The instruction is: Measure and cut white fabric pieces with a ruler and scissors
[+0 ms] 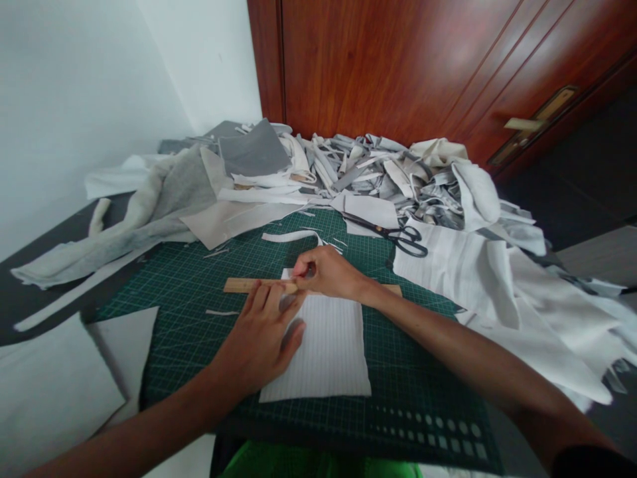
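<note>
Right grip (323,272) pinches shut at the light wooden ruler (249,285), hold hidden; open left grip (259,338) flattens limp white ribbed fabric (318,352).

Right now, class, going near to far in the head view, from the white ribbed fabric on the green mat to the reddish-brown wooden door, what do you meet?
White ribbed fabric piece → flat wooden ruler → narrow white fabric strip → heap of grey and white fabric scraps → reddish-brown wooden door

Scissors (393,232) beside heaped fabric scraps (383,176)
</note>
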{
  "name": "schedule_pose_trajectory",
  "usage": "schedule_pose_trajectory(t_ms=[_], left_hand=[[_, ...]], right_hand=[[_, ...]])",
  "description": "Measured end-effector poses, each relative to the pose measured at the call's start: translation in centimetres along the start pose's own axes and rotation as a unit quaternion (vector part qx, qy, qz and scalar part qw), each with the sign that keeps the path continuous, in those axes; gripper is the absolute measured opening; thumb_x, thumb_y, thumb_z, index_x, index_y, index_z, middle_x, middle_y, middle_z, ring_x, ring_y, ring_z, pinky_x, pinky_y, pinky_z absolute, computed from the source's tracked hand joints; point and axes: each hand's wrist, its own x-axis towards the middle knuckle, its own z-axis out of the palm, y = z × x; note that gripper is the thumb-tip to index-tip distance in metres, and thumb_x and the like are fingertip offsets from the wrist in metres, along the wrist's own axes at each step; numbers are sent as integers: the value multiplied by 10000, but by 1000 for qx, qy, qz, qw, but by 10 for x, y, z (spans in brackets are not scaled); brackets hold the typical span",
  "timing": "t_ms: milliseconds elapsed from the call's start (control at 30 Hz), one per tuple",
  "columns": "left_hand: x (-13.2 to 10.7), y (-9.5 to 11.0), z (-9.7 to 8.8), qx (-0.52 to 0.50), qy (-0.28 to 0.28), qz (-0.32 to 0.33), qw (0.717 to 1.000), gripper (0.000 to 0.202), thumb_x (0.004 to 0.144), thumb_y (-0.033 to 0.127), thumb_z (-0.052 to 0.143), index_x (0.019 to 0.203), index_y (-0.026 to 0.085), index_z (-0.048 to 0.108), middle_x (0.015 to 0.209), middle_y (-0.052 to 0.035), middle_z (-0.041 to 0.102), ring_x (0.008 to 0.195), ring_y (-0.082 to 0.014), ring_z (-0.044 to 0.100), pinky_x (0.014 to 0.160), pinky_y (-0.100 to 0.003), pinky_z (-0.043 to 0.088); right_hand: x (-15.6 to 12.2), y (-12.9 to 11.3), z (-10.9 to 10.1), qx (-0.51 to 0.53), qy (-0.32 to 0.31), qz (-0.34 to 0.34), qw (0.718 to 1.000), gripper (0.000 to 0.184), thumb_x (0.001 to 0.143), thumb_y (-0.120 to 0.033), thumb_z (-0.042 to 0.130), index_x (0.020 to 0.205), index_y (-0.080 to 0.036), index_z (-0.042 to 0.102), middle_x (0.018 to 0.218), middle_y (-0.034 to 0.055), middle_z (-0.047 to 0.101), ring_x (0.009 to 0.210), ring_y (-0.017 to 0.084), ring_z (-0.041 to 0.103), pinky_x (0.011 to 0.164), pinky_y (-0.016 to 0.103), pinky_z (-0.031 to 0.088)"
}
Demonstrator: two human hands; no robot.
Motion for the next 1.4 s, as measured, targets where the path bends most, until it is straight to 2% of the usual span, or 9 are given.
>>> schedule_pose_trajectory(t_ms=[200, 433, 700, 867, 1100, 1300, 1400], left_hand=[[0, 0, 1, 12, 6, 11, 1000, 483, 1022, 311, 463, 1428, 100, 617, 1280, -201, 568, 1210, -380, 491, 1064, -638, 485], [0, -1, 2, 16, 20, 16, 1000, 473, 1023, 314, 453, 1406, 98, 626, 1250, -208, 561, 1200, -383, 499, 1051, -648, 489], [0, -1, 2, 24, 11, 15, 1000, 472, 1016, 320, 462, 1387, 86, 638, 1245, -221, 552, 1209, -403, 489, 1055, -666, 480], [0, -1, 2, 24, 12, 16, 1000, 461, 1023, 320, 448, 1376, 94, 642, 1248, -213, 546, 1217, -398, 482, 1058, -661, 483], [0, -1, 0, 12, 11, 18, 1000, 448, 1021, 308, 461, 1352, 82, 662, 1266, -215, 557, 1212, -392, 490, 1052, -643, 486], [1, 0, -1, 14, 13, 19, 1000, 527, 1022, 308, 465, 1488, 84, 567, 1239, -211, 574, 1154, -376, 507, 1035, -631, 497], [1, -1, -1, 11, 5, 13, 1000, 537, 1024, 314, 469, 1511, 100, 548, 1239, -200, 575, 1153, -368, 510, 1035, -615, 501]], right_hand=[[-4, 5, -8, 1, -18, -4, 1000, 72, 788, -132, 708, 730, -164, 738, 688, -30, 712, 625, 83, 593, 599, 214, 413], [1, 13, 6, 26, 20, -30, 999, 86, 831, -122, 692, 783, -155, 756, 753, -3, 746, 668, 91, 629, 635, 212, 439], [16, 0, 17, -13, 14, -39, 999, 114, 800, -58, 707, 771, -157, 755, 740, -15, 734, 668, 89, 638, 642, 202, 429], [13, 0, 16, -9, 17, -49, 999, 96, 804, -64, 713, 780, -143, 761, 740, -3, 737, 666, 94, 642, 641, 204, 434], [-1, 9, 4, 1, 14, -32, 999, 102, 810, -79, 697, 754, -151, 745, 726, -15, 728, 651, 87, 617, 632, 211, 428], [-15, 15, -20, -16, -14, -19, 1000, 54, 806, -165, 752, 756, -144, 752, 713, -8, 722, 653, 92, 600, 645, 238, 430], [-22, 15, -32, -45, -20, -7, 999, 66, 801, -151, 734, 739, -154, 754, 673, -25, 697, 627, 85, 566, 640, 242, 423]])
